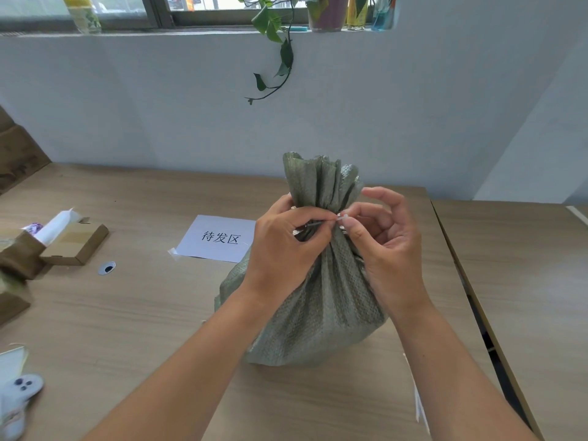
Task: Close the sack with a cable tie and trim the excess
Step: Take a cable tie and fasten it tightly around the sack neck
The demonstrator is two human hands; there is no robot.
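A green woven sack [321,300] stands upright on the wooden table [133,313], its mouth gathered into a bunched neck. A thin pale cable tie [339,219] runs around that neck. My left hand [286,246] pinches the tie's strap end between thumb and forefinger in front of the neck. My right hand [378,237] pinches the tie's small head at the neck's right side, with the other fingers loosely curled above. Most of the tie's loop is hidden behind the sack and my fingers.
A white sheet with printed characters [218,238] is taped to the table behind the sack. Cardboard boxes [74,243] sit at the left, with a small grey disc [107,268] nearby. Light blue scissors handles [19,396] lie at the bottom left. A second table [521,281] adjoins on the right.
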